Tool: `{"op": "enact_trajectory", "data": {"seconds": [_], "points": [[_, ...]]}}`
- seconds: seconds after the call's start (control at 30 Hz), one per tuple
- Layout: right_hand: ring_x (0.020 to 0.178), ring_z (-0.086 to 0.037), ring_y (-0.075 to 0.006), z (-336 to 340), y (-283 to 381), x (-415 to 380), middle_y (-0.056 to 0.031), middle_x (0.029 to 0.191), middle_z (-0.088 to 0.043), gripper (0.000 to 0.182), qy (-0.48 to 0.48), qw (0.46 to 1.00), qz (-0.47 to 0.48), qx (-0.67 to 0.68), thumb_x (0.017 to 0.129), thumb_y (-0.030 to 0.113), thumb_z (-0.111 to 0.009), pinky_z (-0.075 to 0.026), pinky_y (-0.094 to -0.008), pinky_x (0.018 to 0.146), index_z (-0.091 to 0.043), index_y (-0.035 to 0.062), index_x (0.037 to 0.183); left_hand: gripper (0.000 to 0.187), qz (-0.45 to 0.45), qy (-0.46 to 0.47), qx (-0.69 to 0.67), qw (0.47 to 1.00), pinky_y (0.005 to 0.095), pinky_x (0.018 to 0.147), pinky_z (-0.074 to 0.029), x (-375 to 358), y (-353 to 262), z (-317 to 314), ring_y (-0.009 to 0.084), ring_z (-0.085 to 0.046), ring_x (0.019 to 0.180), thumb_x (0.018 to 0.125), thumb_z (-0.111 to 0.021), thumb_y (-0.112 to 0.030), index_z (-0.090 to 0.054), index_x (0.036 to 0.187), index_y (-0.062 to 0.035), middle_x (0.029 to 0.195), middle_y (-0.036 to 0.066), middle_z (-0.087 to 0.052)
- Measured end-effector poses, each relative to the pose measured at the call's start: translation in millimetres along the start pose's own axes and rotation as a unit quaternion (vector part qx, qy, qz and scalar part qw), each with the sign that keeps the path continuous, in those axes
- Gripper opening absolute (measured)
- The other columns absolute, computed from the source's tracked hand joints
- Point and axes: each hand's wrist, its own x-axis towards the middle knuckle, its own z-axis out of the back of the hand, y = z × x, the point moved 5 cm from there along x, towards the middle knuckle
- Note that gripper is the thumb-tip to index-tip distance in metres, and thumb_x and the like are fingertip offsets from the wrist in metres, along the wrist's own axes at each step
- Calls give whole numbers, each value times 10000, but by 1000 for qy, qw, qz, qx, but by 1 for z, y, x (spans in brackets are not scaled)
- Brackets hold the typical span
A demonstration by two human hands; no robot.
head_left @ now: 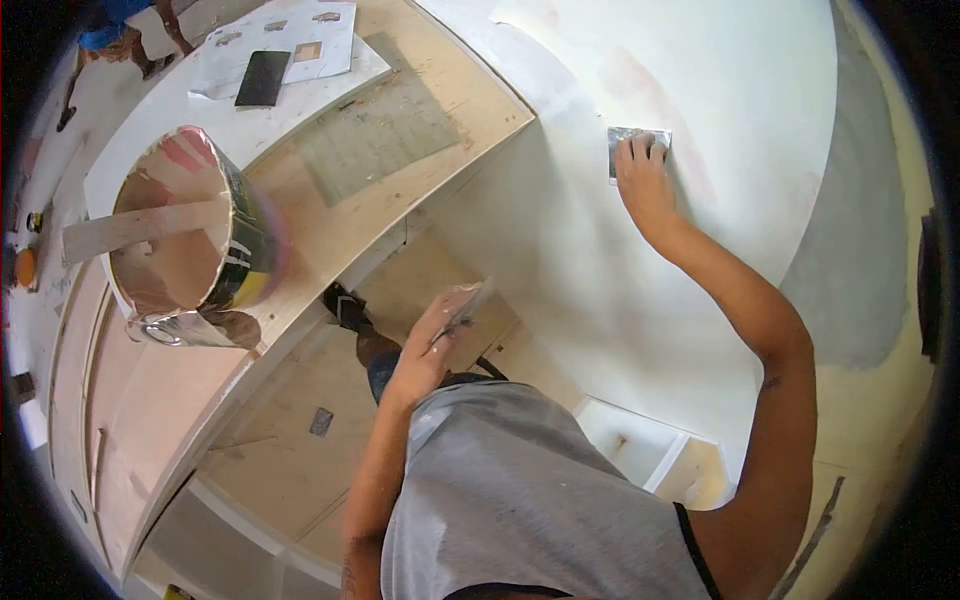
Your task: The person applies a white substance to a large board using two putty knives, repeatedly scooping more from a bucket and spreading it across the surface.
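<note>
My right hand (648, 185) reaches out to the white panel, its fingers bent over a flat, grey, metallic-looking scraper plate (617, 172) lying against the surface. A faint pinkish patch (690, 150) shows on the panel beside it. Lower down, in front of my body, my left hand (425, 340) is closed around a thin flat scraper plate (478, 300), seen nearly edge-on and smeared pale. An open bucket (255, 250) with pinkish-beige residue inside stands left of my left hand, a flat stick (150, 228) resting across its mouth.
A wooden shelf top (470, 90) holds printed sheets (225, 60), a dark rectangular pad (263, 78) and the bucket. Its edge runs between me and the bucket. A small grey piece (321, 422) lies on the floor. Another person's legs (130, 50) show at upper left.
</note>
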Motion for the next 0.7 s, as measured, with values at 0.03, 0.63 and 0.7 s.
{"op": "enact_trajectory", "data": {"seconds": [0.03,0.63,0.7], "points": [[1113,-494,-319,-1,4,-6,-153,1166,-556,417,16,1000,-2,20,881,265,-575,-391,-439,879,-604,10,1209,453,1,4,5,1000,351,1081,-353,0,-6,-6,273,-471,1275,882,-470,-25,-514,1332,6,1362,141,-511],[1256,-456,-343,146,18,-75,-145,1377,-445,574,-272,549,-6,790,781,53,-699,-362,-484,1064,-512,74,1324,391,169,-39,-486,857,319,455,-520,60,-40,-27,199,-690,744,959,-555,-367,-575,1141,-22,931,93,-689],[1259,-458,-344,118,13,-33,-148,1341,-476,602,-220,702,103,670,774,30,-666,-373,-486,1045,-493,81,1348,419,144,-27,-439,887,340,516,-536,49,-53,-13,213,-686,808,962,-551,-363,-559,1170,1,955,98,-672]]}}
